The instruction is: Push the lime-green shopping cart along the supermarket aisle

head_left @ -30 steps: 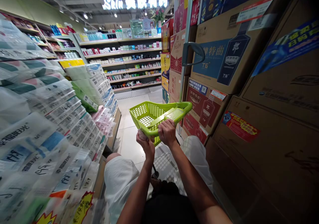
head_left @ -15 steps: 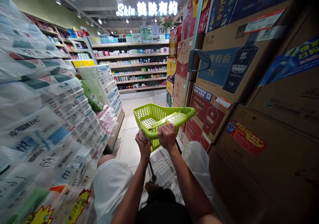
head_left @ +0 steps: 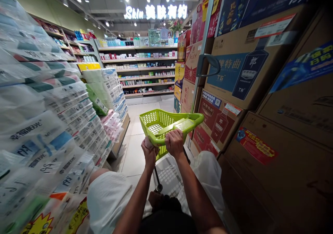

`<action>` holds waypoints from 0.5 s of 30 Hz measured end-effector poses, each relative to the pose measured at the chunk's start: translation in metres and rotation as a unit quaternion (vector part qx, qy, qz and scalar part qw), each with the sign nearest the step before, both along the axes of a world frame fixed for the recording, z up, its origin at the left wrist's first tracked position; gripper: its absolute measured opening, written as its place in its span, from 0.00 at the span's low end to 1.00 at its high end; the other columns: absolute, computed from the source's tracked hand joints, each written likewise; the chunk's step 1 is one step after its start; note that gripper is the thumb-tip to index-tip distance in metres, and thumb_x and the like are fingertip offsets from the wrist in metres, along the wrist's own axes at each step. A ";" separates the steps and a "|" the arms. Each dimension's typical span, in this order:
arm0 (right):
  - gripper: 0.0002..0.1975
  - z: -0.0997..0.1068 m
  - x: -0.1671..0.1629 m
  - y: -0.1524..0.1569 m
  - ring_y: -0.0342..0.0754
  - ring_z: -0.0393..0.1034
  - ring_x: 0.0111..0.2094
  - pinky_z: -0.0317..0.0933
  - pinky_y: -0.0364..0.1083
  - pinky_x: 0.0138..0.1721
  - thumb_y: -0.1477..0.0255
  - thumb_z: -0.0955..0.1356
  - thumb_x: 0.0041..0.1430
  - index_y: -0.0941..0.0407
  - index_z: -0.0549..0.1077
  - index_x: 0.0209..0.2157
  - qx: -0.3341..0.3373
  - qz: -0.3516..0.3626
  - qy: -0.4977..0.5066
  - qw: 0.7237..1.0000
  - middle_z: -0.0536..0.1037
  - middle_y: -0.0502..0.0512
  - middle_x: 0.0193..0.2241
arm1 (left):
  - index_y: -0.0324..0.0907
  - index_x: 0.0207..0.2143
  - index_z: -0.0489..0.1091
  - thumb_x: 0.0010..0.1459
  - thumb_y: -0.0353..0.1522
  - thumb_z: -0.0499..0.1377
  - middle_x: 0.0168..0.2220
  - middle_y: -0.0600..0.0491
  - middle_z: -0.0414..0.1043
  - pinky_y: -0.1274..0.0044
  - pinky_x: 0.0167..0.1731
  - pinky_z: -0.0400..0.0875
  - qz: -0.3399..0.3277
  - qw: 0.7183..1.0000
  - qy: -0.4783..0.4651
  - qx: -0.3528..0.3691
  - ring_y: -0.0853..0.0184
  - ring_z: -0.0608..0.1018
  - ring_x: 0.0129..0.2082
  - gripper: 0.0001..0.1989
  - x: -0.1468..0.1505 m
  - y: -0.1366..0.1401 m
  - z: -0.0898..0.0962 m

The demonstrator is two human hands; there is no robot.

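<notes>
Two bare hands are at a green plastic basket (head_left: 159,141), which sits just beyond them and tilts up to the right. The right grip (head_left: 175,144) is clamped on the near rim, its fingers curled over the top. The left grip (head_left: 149,151) is closed round a pale wad (head_left: 148,143), pressed to the rim's left corner; what the wad is made of is too small to tell. Below and between the grips, a thin dark rod (head_left: 157,175) slants down to the tiled floor (head_left: 133,150). Pale shorts (head_left: 110,192) cover the knees on either side.

Left of the grips, wrapped paper packs (head_left: 75,112) are heaped high, with a green pack (head_left: 95,98) and pink packs (head_left: 111,124) along the aisle side. A yellow starburst tag (head_left: 41,224) lies nearer and lower left. To the right, stacked cartons (head_left: 221,118) rise like a wall close beside the basket, and a metal post (head_left: 203,36) with a looped handle (head_left: 212,65) stands just behind its right end. Straight beyond the grips, past open floor, shelves (head_left: 145,68) of small boxes and bottles cross the far end, under a lit sign (head_left: 156,12).
</notes>
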State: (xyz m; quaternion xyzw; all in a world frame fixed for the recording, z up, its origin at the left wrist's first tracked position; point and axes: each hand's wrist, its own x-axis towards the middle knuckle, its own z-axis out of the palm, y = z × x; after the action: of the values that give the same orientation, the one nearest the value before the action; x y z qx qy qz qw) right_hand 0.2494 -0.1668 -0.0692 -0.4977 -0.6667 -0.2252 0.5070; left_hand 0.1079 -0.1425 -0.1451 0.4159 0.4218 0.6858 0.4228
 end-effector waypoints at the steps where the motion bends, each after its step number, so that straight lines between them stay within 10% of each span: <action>1: 0.16 -0.001 0.000 0.000 0.50 0.66 0.35 0.56 0.52 0.55 0.73 0.59 0.70 0.52 0.69 0.27 -0.002 0.000 0.000 1.000 0.73 0.51 0.27 | 0.46 0.60 0.58 0.48 0.31 0.67 0.46 0.50 0.72 0.76 0.30 0.76 -0.007 1.000 -0.004 -0.001 0.67 0.77 0.33 0.37 0.000 0.001 0.006; 9: 0.16 0.001 0.000 -0.002 0.50 0.66 0.35 0.57 0.52 0.55 0.73 0.59 0.70 0.52 0.68 0.27 0.006 0.004 0.005 1.000 0.73 0.52 0.27 | 0.43 0.48 0.61 0.43 0.27 0.64 0.29 0.61 0.65 0.80 0.20 0.66 -0.002 0.990 -0.005 -0.138 0.73 0.68 0.22 0.29 -0.003 -0.009 -0.033; 15: 0.16 0.000 0.002 -0.003 0.50 0.67 0.36 0.57 0.53 0.55 0.73 0.59 0.70 0.52 0.69 0.28 0.000 0.005 0.006 1.000 0.74 0.52 0.27 | 0.46 0.60 0.58 0.44 0.31 0.66 0.47 0.51 0.72 0.79 0.28 0.74 -0.037 0.999 -0.028 0.001 0.68 0.78 0.35 0.40 -0.002 -0.002 0.006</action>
State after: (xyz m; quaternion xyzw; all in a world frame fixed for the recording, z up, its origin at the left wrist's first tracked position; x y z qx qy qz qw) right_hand 0.2512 -0.1701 -0.0689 -0.4957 -0.6663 -0.2193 0.5121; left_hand 0.1061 -0.1448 -0.1395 0.4124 0.3930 0.6817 0.4592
